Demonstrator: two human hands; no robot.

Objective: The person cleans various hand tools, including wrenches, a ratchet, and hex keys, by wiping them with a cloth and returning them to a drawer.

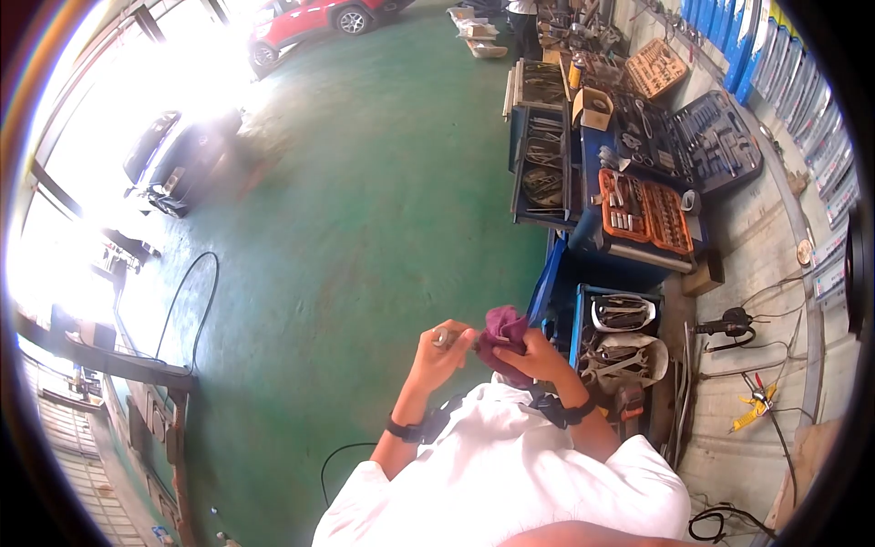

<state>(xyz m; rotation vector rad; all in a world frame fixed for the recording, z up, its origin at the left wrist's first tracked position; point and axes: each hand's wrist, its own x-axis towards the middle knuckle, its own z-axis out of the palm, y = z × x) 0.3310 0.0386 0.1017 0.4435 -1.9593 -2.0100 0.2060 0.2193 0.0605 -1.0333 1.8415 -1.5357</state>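
Observation:
Both hands are raised in front of my white shirt, close together. My left hand [439, 357] is closed around a small metal piece [446, 338] with a rounded end; most of it is hidden by the fingers, so its kind cannot be made out. My right hand [541, 360] grips a crumpled maroon cloth [506, 330], which bunches up above the fingers and hangs below them. The left fingertips are right beside the cloth's left edge; whether they touch it I cannot tell.
To the right stands a blue tool cabinet [583, 244] with open drawers [545, 150]. An orange socket set [643, 211] and a grey tool case [715, 141] lie on top. Below is a bin of wrenches [627, 360]. A black cable [215, 283] lies on the green floor [365, 182]. A person [524, 27] stands far back.

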